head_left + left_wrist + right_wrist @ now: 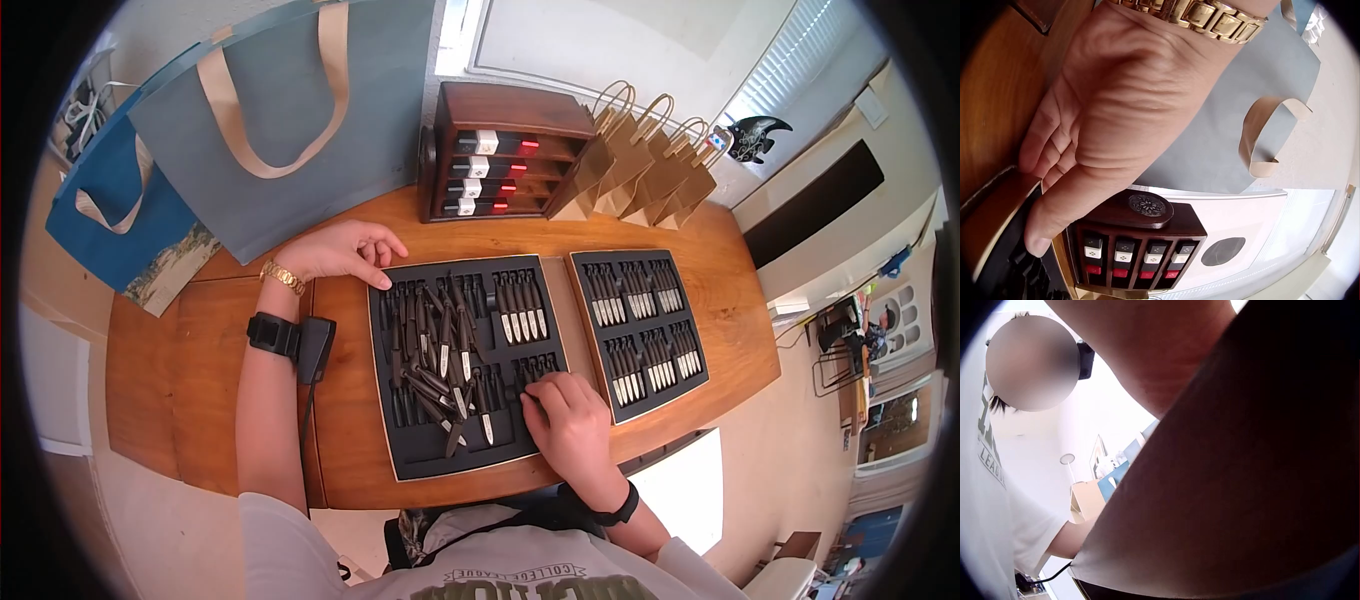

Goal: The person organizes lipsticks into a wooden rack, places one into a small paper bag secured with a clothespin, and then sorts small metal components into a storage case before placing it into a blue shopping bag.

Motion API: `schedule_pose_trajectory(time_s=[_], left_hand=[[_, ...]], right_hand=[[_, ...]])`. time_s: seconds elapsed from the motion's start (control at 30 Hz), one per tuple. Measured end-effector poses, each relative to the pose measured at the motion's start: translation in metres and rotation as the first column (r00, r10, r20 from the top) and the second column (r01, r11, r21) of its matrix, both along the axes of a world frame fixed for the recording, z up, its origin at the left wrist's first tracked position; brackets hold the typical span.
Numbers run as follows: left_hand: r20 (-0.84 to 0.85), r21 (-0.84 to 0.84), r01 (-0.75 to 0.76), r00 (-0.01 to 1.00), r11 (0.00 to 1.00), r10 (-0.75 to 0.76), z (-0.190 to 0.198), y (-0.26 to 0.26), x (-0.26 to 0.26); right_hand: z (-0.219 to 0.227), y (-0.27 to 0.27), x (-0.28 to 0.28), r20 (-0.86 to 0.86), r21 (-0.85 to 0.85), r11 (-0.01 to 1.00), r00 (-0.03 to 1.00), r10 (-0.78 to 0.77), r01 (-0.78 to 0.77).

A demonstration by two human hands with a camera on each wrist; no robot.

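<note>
A black foam tray (422,466) lies before the person, with a loose heap of dark slim pen-shaped pieces (445,330) with pale pointed tips on its left part. More such pieces (521,308) line up in its upper right compartment. The left hand (335,252) is at the tray's far left corner, its thumb (1041,231) on the edge and its other fingers loosely bent. Over the lower right compartment, the right hand (572,425) has bent fingers reaching down among the pieces; I cannot tell whether it pinches one. The right wrist view shows mostly dark, close forearm.
To the right, a second black tray (647,335) holds neat rows of the same pieces. Behind stand a dark wooden rack (515,105) with small boxes, several brown paper bags (640,165) and a large grey-blue bag (290,110). A cable (306,410) runs from the left wrist device.
</note>
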State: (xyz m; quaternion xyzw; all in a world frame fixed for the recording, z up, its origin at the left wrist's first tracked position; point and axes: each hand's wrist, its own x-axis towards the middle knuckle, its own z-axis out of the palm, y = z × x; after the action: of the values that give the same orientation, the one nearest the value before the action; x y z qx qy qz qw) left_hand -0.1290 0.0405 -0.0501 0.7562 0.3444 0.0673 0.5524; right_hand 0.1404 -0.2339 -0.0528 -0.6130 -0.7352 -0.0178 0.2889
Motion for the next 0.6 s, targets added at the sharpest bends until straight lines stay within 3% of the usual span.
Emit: schedule_pose_trajectory(time_s=[0.17,0.33,0.6], left_hand=[[0.004,0.032,0.004,1.000,0.999,-0.004,0.000,0.000,0.000],[0.005,0.022,-0.010,1.000,1.000,0.010,0.001,-0.002,0.000],[0.009,0.020,-0.013,1.000,1.000,0.013,0.000,-0.001,0.001]], right_hand=[[0.005,-0.006,0.007,0.026,0.015,0.997,0.997,0.072,-0.072],[0.011,-0.015,0.019,-0.132,-0.085,0.987,0.983,0.128,-0.140],[0.006,-0.014,0.024,-0.091,-0.101,0.979,0.982,0.167,-0.175]])
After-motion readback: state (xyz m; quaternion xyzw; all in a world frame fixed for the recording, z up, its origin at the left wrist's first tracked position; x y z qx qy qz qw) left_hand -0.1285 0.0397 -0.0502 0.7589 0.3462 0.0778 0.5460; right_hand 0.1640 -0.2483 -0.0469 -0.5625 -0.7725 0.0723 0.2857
